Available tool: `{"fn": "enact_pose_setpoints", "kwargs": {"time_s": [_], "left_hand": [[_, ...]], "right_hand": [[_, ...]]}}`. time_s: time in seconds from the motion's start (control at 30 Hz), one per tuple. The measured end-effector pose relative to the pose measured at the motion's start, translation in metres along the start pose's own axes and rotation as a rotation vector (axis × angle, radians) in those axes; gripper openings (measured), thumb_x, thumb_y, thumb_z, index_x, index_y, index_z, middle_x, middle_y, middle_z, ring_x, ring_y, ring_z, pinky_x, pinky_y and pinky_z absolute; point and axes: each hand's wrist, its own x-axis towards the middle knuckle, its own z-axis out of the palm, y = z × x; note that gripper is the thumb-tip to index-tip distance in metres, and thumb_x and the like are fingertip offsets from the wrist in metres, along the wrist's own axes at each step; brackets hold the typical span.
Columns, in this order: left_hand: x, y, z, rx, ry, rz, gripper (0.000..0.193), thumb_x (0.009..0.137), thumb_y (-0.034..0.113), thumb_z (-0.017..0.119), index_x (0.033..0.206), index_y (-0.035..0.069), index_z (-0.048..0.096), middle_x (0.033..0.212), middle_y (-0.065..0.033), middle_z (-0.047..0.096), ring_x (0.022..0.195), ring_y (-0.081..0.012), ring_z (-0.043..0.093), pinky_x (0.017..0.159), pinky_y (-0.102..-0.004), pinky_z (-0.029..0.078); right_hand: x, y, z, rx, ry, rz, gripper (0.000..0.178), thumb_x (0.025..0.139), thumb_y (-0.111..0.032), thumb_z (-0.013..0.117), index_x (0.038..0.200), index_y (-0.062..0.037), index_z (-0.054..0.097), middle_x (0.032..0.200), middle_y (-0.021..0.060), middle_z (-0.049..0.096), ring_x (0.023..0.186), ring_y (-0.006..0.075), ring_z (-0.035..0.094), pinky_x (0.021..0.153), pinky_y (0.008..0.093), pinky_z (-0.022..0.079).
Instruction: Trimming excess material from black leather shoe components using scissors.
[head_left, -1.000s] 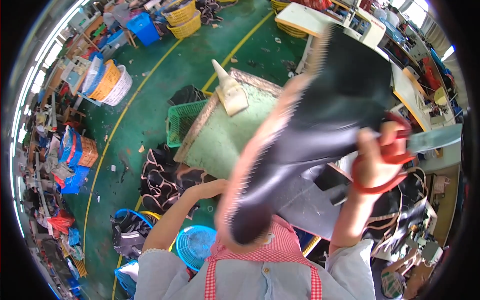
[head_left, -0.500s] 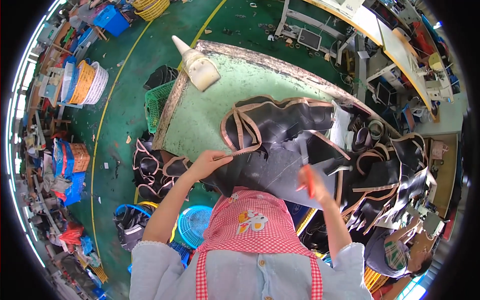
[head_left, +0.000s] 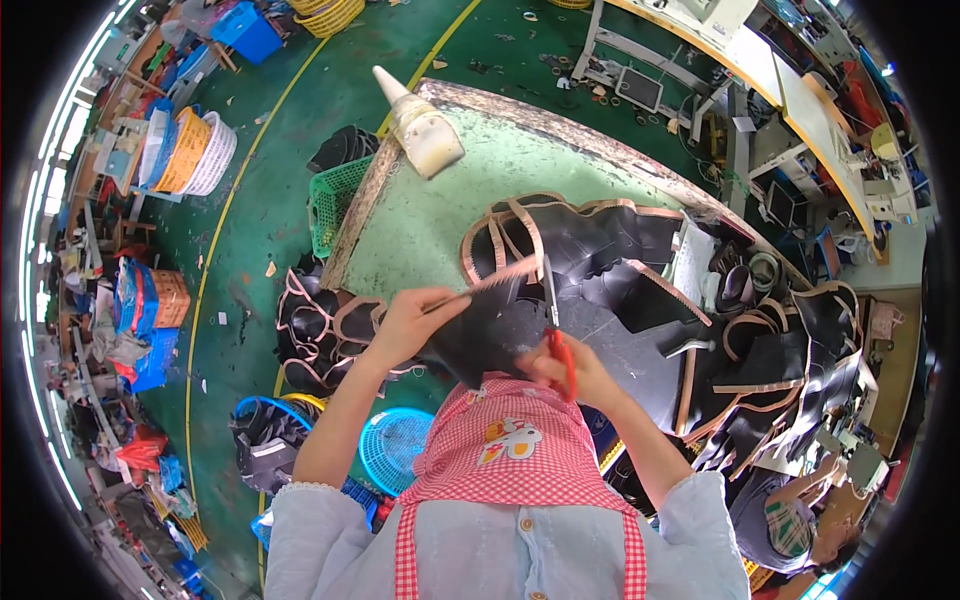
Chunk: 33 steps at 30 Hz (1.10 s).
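My left hand (head_left: 410, 322) pinches the edge of a black leather piece (head_left: 478, 340) whose border carries a tan notched strip (head_left: 500, 277). In my right hand (head_left: 575, 372) is a pair of red-handled scissors (head_left: 551, 300), its blades pointing away from me. The blade tips reach the far end of the notched strip; whether they touch it, I cannot tell. Beyond the hands lie more joined black pieces (head_left: 610, 232) with tan edging. A small hammer (head_left: 690, 347) rests right of my right hand.
A cream cone-topped bottle (head_left: 425, 130) stands at the worktable's (head_left: 400, 225) far left corner. Black edged pieces (head_left: 765, 355) pile up at right. A green crate (head_left: 335, 200) and a blue basket (head_left: 392, 448) are on the left. Another person (head_left: 785, 520) sits at lower right.
My right hand has moved left with the scissors, from over the dark sheet to the strip. The left hand has lifted the piece's edge, and the strip now slants upward.
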Motion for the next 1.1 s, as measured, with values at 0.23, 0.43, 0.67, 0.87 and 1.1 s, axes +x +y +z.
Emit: {"fn": "enact_pose_setpoints", "kwargs": {"time_s": [0.23,0.43,0.67,0.87,1.1], "left_hand": [[0.009,0.073,-0.02,-0.251,0.339,0.443,0.024,0.095,0.021,0.048,0.105,0.002,0.059,0.091,-0.0029,0.061,0.083,-0.0089,0.055,0.078,-0.0245,0.044],[-0.006,-0.065,-0.067,0.267,0.015,0.097,0.062,0.065,0.001,0.052,0.127,0.005,0.046,0.122,-0.0131,0.054,0.118,-0.0241,0.048,0.102,-0.0375,0.035],[-0.003,-0.055,0.005,0.158,-0.345,0.039,0.032,0.08,0.03,0.069,0.092,0.001,0.066,0.075,-0.0102,0.064,0.068,-0.0127,0.055,0.065,-0.0293,0.044],[0.018,-0.096,0.029,0.322,-0.148,-0.124,0.045,0.076,0.045,0.068,0.09,0.002,0.067,0.069,-0.0177,0.062,0.062,-0.0255,0.059,0.059,-0.0341,0.044],[0.015,-0.085,0.029,0.326,-0.178,-0.103,0.042,0.077,0.042,0.068,0.085,0.0,0.066,0.062,-0.0166,0.059,0.055,-0.0239,0.056,0.055,-0.0354,0.042]], "right_hand": [[0.022,-0.062,0.059,-0.222,0.294,-0.363,0.042,0.072,-0.005,0.077,0.108,0.0028,0.054,0.099,0.0063,0.063,0.089,0.0122,0.058,0.078,0.0276,0.048],[-0.043,-0.181,0.029,-0.347,0.51,-0.886,0.039,0.073,-0.017,0.076,0.103,-0.0007,0.057,0.084,0.0036,0.062,0.075,0.0152,0.06,0.074,0.0277,0.049],[-0.077,-0.206,-0.102,-0.16,0.95,-1.001,0.023,0.077,-0.005,0.069,0.097,0.003,0.06,0.077,0.0103,0.063,0.055,0.0203,0.061,0.05,0.0293,0.051],[-0.028,-0.044,-0.172,-0.299,0.964,-0.303,0.031,0.086,-0.035,0.061,0.084,-0.005,0.055,0.052,0.0025,0.049,0.047,0.0103,0.049,0.04,0.0265,0.04],[-0.008,0.036,-0.042,-0.529,0.018,0.328,0.059,0.085,-0.055,0.056,0.101,0.001,0.056,0.09,0.0079,0.061,0.073,0.0147,0.058,0.063,0.0281,0.047]]}}
